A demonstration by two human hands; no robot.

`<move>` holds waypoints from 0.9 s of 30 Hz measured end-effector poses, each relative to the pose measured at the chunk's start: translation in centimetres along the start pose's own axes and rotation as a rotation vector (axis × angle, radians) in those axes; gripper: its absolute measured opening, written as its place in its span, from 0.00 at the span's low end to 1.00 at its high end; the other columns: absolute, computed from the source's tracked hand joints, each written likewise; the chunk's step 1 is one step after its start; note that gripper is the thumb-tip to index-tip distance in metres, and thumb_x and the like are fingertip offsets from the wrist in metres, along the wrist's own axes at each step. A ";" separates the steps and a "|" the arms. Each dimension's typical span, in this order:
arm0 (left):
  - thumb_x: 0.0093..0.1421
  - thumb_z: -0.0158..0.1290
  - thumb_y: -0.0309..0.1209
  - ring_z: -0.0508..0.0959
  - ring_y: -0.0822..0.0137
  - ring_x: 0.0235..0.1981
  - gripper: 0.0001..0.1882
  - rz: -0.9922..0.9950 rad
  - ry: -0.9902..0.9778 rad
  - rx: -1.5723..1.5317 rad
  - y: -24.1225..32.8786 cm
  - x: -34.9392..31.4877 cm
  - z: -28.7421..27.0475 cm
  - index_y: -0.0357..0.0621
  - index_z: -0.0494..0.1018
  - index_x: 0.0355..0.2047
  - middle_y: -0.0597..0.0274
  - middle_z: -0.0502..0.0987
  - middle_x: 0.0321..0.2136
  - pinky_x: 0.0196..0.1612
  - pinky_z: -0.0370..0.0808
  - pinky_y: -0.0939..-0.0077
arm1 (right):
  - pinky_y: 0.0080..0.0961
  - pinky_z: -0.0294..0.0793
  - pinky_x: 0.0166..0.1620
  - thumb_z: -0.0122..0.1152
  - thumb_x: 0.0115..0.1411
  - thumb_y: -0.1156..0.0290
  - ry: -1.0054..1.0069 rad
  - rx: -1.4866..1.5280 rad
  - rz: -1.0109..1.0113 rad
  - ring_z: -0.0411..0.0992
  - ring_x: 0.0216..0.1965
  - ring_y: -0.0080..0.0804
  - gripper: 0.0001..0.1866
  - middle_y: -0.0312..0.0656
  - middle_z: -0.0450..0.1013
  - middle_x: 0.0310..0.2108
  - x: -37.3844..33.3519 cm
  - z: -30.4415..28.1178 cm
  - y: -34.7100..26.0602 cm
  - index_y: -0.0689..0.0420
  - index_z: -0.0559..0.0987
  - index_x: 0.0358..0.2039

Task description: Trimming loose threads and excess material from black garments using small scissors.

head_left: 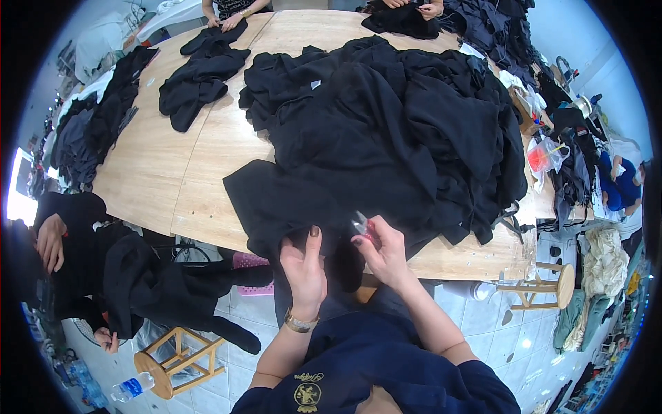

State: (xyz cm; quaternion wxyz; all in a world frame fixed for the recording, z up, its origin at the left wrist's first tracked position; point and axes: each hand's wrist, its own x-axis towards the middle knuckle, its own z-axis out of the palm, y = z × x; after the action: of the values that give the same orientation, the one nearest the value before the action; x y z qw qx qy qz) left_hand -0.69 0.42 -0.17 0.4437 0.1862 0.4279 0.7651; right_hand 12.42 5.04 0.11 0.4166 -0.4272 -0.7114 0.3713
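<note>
A black garment (303, 196) lies over the near edge of the table, part of a large heap of dark cloth. At its near edge my left hand (303, 272) grips the fabric, the thumb pointing up and the other fingers partly hidden by the cloth. Just to the right, my right hand (384, 254) is closed around a pair of thread snips (360, 225) with red handles. The metal blades point up and left, close over the black fabric. Whether they touch it I cannot tell.
The wooden table (207, 165) holds another black garment (196, 83) at the far left. Two people's hands work on dark cloth across the table. At my left a person handles a black garment (158, 283). Wooden stools (181, 359) stand on both sides; a drink bag (545, 155) sits right.
</note>
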 end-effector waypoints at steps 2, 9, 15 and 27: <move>0.58 0.53 0.25 0.69 0.74 0.42 0.19 -0.009 0.007 0.011 0.1 -0.1 0.2 0.33 0.61 0.48 0.60 0.70 0.44 0.46 0.65 0.81 | 0.22 0.65 0.22 0.64 0.49 0.71 -0.010 0.059 0.016 0.67 0.16 0.33 0.12 0.41 0.68 0.17 -0.1 0.2 -0.1 0.62 0.70 0.27; 0.59 0.53 0.27 0.70 0.79 0.31 0.12 0.092 -0.038 0.403 -1.0 -0.8 -1.2 0.32 0.66 0.39 0.63 0.73 0.34 0.36 0.65 0.85 | 0.27 0.68 0.22 0.58 0.51 0.77 -0.015 0.007 -0.054 0.72 0.18 0.36 0.07 0.45 0.70 0.18 0.2 1.9 -1.4 0.61 0.70 0.30; 0.61 0.50 0.28 0.73 0.76 0.33 0.14 -0.053 0.005 0.164 0.0 -0.5 0.1 0.37 0.62 0.45 0.62 0.72 0.38 0.32 0.72 0.84 | 0.18 0.58 0.18 0.48 0.60 0.77 -0.161 0.287 0.037 0.58 0.12 0.20 0.03 0.31 0.62 0.16 -0.1 1.5 -2.0 0.61 0.67 0.30; 0.59 0.52 0.27 0.69 0.81 0.24 0.10 -0.024 0.001 0.085 -1.0 -0.6 -0.6 0.36 0.66 0.39 0.65 0.73 0.31 0.27 0.68 0.89 | 0.14 0.52 0.19 0.57 0.54 0.78 -0.031 0.187 0.142 0.56 0.15 0.12 0.06 0.29 0.61 0.14 0.4 2.2 -2.4 0.61 0.69 0.24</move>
State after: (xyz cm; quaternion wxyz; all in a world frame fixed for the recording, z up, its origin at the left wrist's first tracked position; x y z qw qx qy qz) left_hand -0.24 -0.16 -1.30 0.4442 0.1994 0.4626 0.7409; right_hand 9.56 4.12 1.52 0.4164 -0.4301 -0.6477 0.4713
